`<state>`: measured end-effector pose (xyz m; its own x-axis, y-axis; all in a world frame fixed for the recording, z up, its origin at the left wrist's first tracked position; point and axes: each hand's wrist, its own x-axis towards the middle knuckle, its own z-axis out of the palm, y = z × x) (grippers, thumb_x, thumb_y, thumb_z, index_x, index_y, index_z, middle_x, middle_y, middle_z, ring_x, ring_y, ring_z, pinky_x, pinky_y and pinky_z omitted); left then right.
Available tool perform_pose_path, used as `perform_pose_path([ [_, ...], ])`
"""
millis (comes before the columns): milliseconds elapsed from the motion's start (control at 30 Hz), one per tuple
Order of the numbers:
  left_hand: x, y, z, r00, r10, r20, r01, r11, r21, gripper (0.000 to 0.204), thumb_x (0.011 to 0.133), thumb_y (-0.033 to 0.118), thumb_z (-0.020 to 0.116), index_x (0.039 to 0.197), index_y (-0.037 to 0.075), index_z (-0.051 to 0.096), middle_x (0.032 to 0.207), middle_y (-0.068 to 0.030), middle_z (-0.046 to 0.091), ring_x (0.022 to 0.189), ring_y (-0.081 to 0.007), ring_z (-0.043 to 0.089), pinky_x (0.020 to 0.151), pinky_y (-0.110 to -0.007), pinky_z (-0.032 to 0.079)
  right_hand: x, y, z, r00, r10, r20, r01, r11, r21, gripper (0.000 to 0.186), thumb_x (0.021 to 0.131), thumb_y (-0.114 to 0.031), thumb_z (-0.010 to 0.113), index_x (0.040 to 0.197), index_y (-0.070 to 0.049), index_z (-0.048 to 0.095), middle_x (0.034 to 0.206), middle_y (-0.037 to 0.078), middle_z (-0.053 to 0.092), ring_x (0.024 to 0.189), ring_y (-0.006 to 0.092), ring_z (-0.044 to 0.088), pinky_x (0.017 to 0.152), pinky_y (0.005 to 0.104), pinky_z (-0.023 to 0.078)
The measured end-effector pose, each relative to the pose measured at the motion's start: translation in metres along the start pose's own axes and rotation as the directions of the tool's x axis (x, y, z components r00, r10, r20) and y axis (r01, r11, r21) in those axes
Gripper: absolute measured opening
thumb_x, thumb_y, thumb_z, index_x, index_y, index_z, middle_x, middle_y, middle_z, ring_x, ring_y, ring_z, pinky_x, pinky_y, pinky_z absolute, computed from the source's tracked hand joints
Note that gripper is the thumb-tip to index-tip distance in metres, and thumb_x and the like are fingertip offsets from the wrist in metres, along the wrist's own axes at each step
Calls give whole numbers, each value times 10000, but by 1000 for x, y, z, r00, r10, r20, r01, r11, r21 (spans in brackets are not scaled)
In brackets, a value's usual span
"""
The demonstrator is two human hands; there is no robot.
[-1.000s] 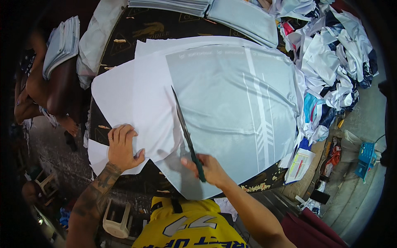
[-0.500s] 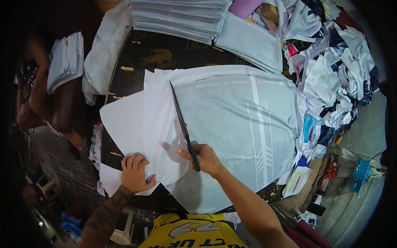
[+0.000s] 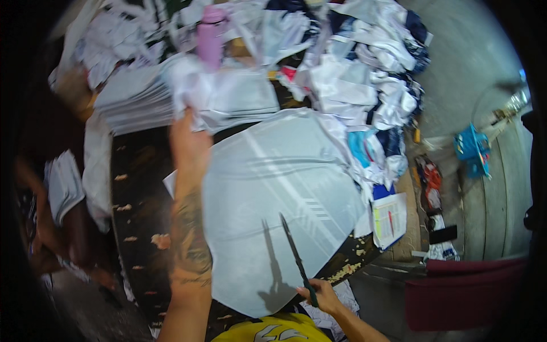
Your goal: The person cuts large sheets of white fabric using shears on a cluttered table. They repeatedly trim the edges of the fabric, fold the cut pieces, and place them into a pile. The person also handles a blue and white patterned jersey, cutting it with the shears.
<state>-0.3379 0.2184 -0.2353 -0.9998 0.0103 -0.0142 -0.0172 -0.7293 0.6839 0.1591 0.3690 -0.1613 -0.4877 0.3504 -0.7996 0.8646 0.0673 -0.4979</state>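
Note:
A light grey cut fabric piece with white stripes lies spread on the dark table. My left hand, arm stretched far forward, is closed on a white fabric offcut, blurred by motion, in front of the folded stacks. Low in the view, my right hand grips a pair of scissors by dark green handles. Their blades look closed and point up and left above the grey fabric, casting a shadow on it.
Folded fabric stacks and a pink bottle stand at the far side. Heaped white and navy scraps line the far right. Papers lie at the right edge, a blue basket beyond. At left sits another person with a fabric bundle.
My left hand has lifted the white fabric off the grey piece and swung it forward to the far side. My right hand has drawn back toward me with the scissors. The view has shifted right.

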Motion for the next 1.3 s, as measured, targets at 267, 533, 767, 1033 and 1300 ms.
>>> perform_pose_path([
  [267,-35,-269,244,768,-347,539,-496,212,842,553,986,353,665,1430,52,528,1170,-281,737,1124,-476,709,962,-553,542,-81,172,-17,818,35,-574,171,938,301,362,1042,-331,719,842,-45,625,616,37,617,519,133,555,508,321,425],
  [533,-122,-337,323,640,194,743,-764,61,642,409,995,220,667,1388,123,614,1300,-201,711,1153,-372,708,978,-482,564,-141,255,-37,735,271,-621,121,849,515,336,1051,-307,691,827,-65,624,620,17,603,519,121,502,500,318,382],
  [767,-483,-184,314,234,-261,937,-546,762,349,499,975,277,716,1404,48,604,1352,-233,660,1260,-394,625,1088,-520,476,-100,273,-86,909,158,-384,77,844,531,342,998,-329,796,883,-37,660,644,30,638,563,138,617,546,315,490],
  [1033,-490,-36,1,1000,17,-10,18,-546,838,939,987,520,693,1697,45,303,1710,-238,347,1606,-473,222,1265,-674,171,-60,270,-112,933,-219,-285,328,844,425,426,983,-376,833,792,-49,637,622,-18,566,541,99,567,505,288,433],
  [1300,-491,108,-132,978,-108,-177,20,-801,599,1061,937,632,680,1742,129,206,1808,-179,146,1671,-415,65,1247,-775,-11,-51,262,-152,981,-192,-19,193,976,99,443,945,-374,866,736,-66,626,616,-24,557,519,84,537,499,285,428],
])
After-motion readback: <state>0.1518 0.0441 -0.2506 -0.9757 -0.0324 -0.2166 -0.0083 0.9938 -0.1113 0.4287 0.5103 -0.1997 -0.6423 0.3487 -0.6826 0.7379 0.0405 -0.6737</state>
